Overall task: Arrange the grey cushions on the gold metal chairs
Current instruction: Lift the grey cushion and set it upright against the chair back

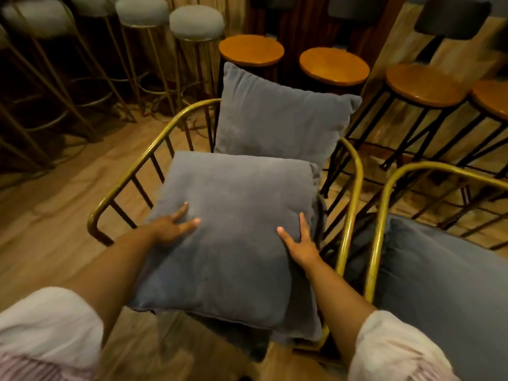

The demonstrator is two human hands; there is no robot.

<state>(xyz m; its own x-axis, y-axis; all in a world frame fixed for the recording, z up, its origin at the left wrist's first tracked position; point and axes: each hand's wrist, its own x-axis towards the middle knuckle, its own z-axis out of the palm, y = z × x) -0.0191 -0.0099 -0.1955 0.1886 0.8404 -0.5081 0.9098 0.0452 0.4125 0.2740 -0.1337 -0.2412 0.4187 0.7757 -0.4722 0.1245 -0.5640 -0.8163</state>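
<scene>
A grey cushion (233,235) lies flat on the seat of a gold metal chair (129,177) in the middle of the view. A second grey cushion (280,125) stands upright against the chair's back. My left hand (171,226) rests on the flat cushion's left side with fingers spread. On the cushion's right edge my right hand (299,243) presses with fingers apart. Another gold chair (384,215) stands at the right with a grey cushion (439,284) in it.
Wooden round stools (251,50) on black legs stand behind and to the right of the chair. Tall gold bar stools with grey padded seats (196,22) line the back left. The floor (49,215) is wood.
</scene>
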